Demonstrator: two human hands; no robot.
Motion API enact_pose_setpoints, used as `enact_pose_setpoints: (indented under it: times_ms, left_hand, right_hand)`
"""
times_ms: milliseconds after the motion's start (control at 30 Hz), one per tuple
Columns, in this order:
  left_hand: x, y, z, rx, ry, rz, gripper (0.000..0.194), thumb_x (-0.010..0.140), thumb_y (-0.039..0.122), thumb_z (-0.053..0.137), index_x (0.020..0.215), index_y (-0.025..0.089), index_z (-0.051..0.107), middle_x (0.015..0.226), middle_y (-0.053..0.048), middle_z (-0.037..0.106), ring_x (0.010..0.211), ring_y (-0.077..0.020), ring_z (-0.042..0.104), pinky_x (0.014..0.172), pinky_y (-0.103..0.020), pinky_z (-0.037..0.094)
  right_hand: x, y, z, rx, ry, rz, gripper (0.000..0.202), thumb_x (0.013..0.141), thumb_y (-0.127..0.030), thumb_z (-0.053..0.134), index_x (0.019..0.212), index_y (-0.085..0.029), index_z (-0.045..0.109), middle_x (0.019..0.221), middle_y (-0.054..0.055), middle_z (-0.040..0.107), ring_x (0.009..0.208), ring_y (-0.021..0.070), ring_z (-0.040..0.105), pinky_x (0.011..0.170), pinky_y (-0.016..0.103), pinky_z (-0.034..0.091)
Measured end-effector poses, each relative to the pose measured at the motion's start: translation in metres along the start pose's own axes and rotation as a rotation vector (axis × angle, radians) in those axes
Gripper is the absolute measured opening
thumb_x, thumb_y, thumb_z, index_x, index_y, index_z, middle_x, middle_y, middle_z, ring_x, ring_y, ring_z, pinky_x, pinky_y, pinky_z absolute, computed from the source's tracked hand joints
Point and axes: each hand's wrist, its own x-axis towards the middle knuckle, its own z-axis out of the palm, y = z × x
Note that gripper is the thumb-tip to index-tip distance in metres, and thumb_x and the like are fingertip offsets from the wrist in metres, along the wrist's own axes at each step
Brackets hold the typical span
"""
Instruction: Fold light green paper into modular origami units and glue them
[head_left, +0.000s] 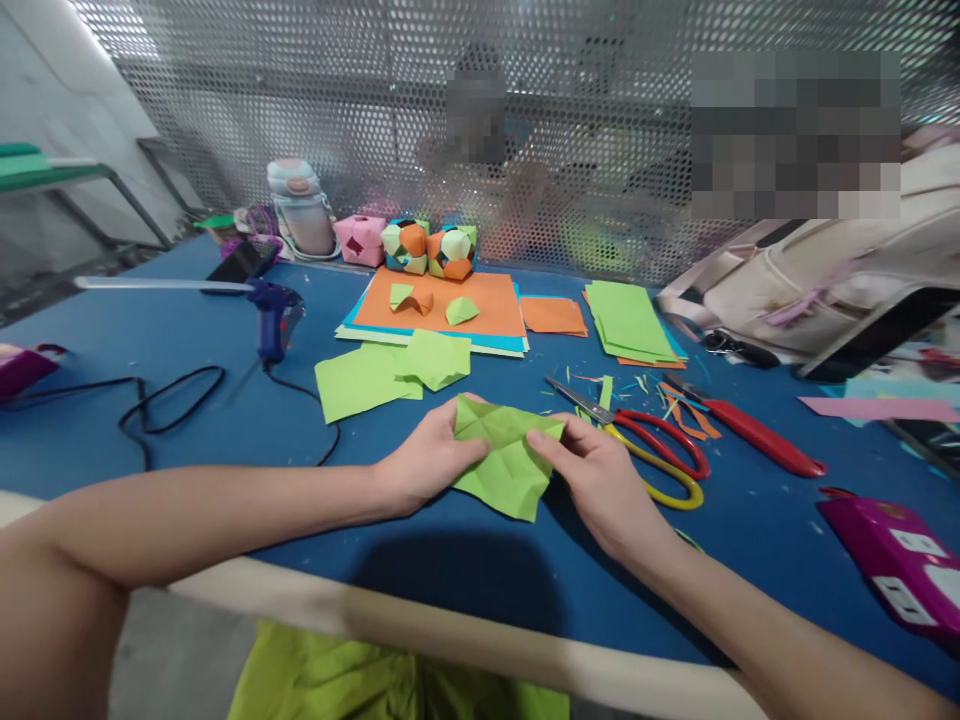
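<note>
A creased green paper square point(506, 465) is held just above the blue table point(300, 540). My left hand point(427, 455) pinches its left edge, thumb on top. On the other side, my right hand point(600, 475) grips the upper right corner between thumb and fingers. Behind the hands lie flat green sheets point(360, 380) and another creased green piece point(439, 360). Farther back, small folded green and orange pieces point(462, 311) rest on a stack of orange sheets point(487, 300). Scissors with red and yellow handles point(664, 440) lie beside my right hand.
A blue glue gun point(270, 320) with its cord stands at the left. Paper balls point(452, 252), a pink paper box point(361, 240) and a bottle point(304, 210) line the back. At the right are a red-handled cutter point(765, 435), a purple power strip point(892, 560) and a bag point(810, 260).
</note>
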Motion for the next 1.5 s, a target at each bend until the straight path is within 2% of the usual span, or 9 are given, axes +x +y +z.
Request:
enact_pose_setpoints:
  times_ms: [167,400,767,1033,1233,1500]
  left_hand:
    - [0.002,0.0,-0.001,-0.189,-0.011,-0.072,0.016,0.061,0.012,0.06,0.074,0.017,0.051,0.062,0.004,0.057,0.056,-0.0086,0.055,0.055,-0.019,0.043]
    - [0.003,0.002,-0.003,-0.317,-0.007,-0.072,0.013,0.065,0.015,0.06,0.075,0.018,0.053,0.064,0.003,0.059,0.061,-0.0106,0.057,0.059,-0.022,0.045]
    - [0.004,0.002,-0.001,-0.327,0.005,-0.073,0.003,0.069,0.016,0.055,0.068,0.017,0.052,0.061,0.004,0.055,0.058,-0.0091,0.053,0.057,-0.02,0.042]
    - [0.005,0.002,-0.004,-0.293,-0.034,-0.106,0.006,0.068,0.02,0.058,0.072,0.015,0.057,0.065,0.001,0.057,0.061,-0.0113,0.053,0.06,-0.023,0.042]
    - [0.004,0.003,-0.004,-0.282,-0.032,-0.088,0.007,0.067,0.02,0.059,0.071,0.014,0.059,0.063,0.001,0.057,0.061,-0.012,0.054,0.06,-0.024,0.042]
    - [0.003,0.003,-0.003,-0.272,-0.055,-0.082,0.007,0.068,0.022,0.062,0.07,0.015,0.06,0.064,0.0,0.06,0.061,-0.0124,0.056,0.061,-0.024,0.044]
  right_hand:
    - [0.002,0.005,-0.002,0.027,0.009,0.013,0.021,0.074,-0.039,0.067,0.077,-0.02,0.06,0.07,-0.001,0.056,0.07,0.015,0.052,0.065,0.027,0.043]
    - [0.002,0.01,-0.004,-0.012,0.048,0.007,0.023,0.074,-0.041,0.067,0.074,-0.02,0.058,0.071,-0.001,0.057,0.068,0.0145,0.052,0.063,0.026,0.042]
    - [0.002,0.011,-0.005,-0.056,0.04,-0.017,0.022,0.075,-0.041,0.066,0.079,-0.02,0.061,0.075,0.0,0.059,0.07,0.0153,0.053,0.065,0.027,0.043]
    - [0.004,0.013,-0.005,-0.036,0.046,-0.029,0.022,0.073,-0.041,0.068,0.078,-0.02,0.062,0.074,0.0,0.059,0.067,0.0146,0.052,0.063,0.027,0.042]
    - [0.003,0.009,-0.005,0.052,0.074,-0.019,0.022,0.07,-0.038,0.07,0.078,-0.021,0.059,0.068,-0.003,0.052,0.061,0.0114,0.047,0.058,0.024,0.038]
    - [0.002,0.007,-0.005,-0.05,0.072,-0.087,0.017,0.074,-0.036,0.066,0.079,-0.02,0.06,0.073,-0.001,0.053,0.067,0.0125,0.047,0.06,0.024,0.039]
